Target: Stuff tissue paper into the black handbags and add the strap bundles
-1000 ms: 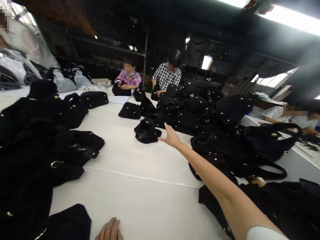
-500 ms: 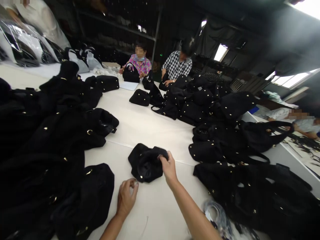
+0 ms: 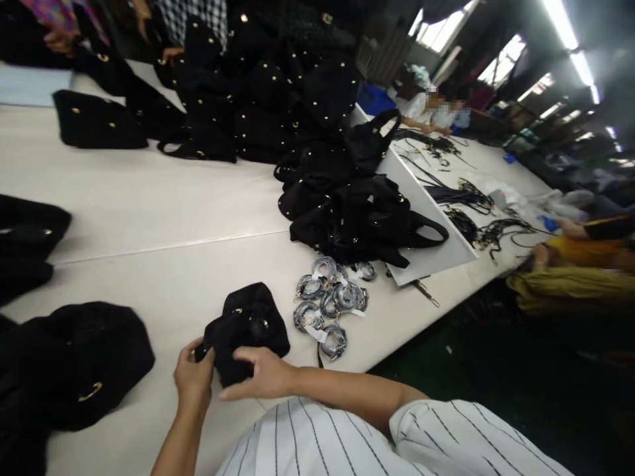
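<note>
A small black handbag (image 3: 255,317) with gold-coloured studs lies on the white table before me. My left hand (image 3: 193,377) is closed on its left near edge, pinching the black fabric between thumb and fingers. Against the near side of the same bag is my right hand (image 3: 265,375), its thumb and outstretched fingers apart with black fabric between them. Part of the bag's near side is hidden by this hand.
Coiled straps in clear plastic (image 3: 342,297) lie right of the bag. Black bags (image 3: 347,211) are heaped behind them, beside a white board (image 3: 431,231). More black bags (image 3: 84,363) lie at left. Co-workers sit beyond the table, and loose straps (image 3: 461,195) cover another table.
My view has turned right and down. The bag is now nearer my body; my left hand has taken hold of its edge, and my right hand has shifted to its near side with fingers apart.
</note>
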A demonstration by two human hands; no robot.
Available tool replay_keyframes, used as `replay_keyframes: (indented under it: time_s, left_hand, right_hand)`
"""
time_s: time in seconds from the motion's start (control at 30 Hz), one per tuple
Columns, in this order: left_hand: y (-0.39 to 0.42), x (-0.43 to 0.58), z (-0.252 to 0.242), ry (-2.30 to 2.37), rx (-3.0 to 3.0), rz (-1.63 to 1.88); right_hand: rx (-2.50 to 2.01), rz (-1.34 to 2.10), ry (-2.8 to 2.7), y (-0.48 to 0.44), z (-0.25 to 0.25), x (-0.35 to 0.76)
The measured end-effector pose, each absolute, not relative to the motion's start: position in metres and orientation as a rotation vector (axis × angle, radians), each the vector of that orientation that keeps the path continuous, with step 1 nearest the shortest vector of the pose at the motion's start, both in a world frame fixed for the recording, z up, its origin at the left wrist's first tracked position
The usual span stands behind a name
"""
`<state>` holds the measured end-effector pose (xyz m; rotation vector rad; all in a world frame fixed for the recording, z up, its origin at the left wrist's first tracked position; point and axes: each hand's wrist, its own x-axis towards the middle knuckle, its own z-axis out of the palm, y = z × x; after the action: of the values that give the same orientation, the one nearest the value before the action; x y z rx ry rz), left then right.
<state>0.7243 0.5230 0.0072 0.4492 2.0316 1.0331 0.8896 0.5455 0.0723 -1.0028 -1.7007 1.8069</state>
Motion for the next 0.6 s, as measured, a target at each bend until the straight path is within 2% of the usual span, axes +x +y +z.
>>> replay_keyframes:
  time_s: [0.03,0.1,0.2,0.3,0.47,0.6]
  left_hand:
    - [0.524,0.721,0.010,2.056,0.479,0.999]
    - [0.525,0.718,0.015,2.102,0.588,0.942]
    - [0.522,0.721,0.021,2.201,0.732,0.852]
    - [0.521,0.730,0.021,2.243,0.777,0.734]
    - [0.515,0.730,0.019,2.275,0.812,0.590]
    - [0.509,0.728,0.034,2.310,0.875,0.583]
  right_hand:
    - [-0.986,1.793,-1.845,0.550,0.072,0.901]
    - [-1.252,1.553,-2.040,0.571,0.070,0.931]
    - [-1.796,1.072,-1.947,0.617,0.057,0.985]
    - [-1.997,0.876,-1.911,0.657,0.039,1.028]
    - [-1.983,0.834,-2.000,0.677,0.025,1.032]
    - [-1.795,0.732,-2.001,0.654,0.049,1.016]
